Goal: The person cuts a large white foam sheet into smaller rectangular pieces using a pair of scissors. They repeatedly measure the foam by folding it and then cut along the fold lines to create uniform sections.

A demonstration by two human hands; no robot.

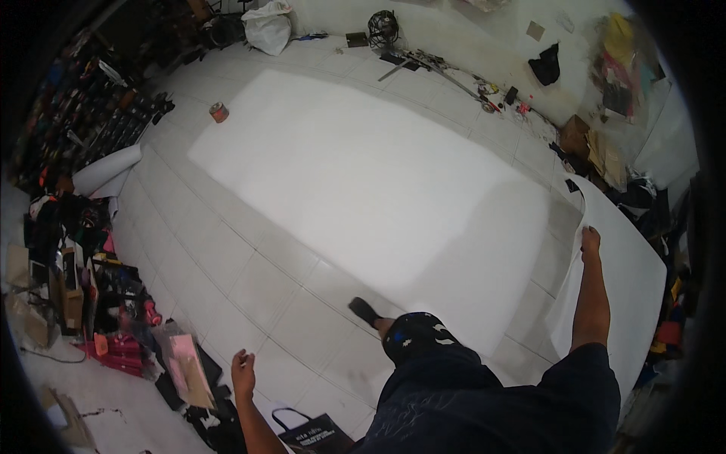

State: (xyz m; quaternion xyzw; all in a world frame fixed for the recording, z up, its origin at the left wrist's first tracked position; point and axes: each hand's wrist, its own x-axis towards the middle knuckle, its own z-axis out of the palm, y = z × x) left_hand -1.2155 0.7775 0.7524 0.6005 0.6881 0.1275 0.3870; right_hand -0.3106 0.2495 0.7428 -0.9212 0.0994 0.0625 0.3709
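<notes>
At the right, my right hand (pixel 591 240) is closed on the edge of a large white sheet (pixel 624 265), which hangs beside my arm with its far corner curling. My left hand (pixel 243 374) is held out at the lower left, fingers loosely bent and apart, with nothing visible in it. A second big white sheet (pixel 355 181) lies flat on the tiled floor in front of me. Near its far left corner stands a small reddish can (pixel 218 112). My foot in a dark shoe (pixel 364 311) is beside the flat sheet's near edge.
Racks of dark goods (pixel 83 113) and a white roll (pixel 106 170) line the left side. A black bag (pixel 314 433) lies near my left forearm. Along the far wall are a fan (pixel 383 29), a white sack (pixel 268 29) and scattered tools; cardboard (pixel 605 159) leans at the right.
</notes>
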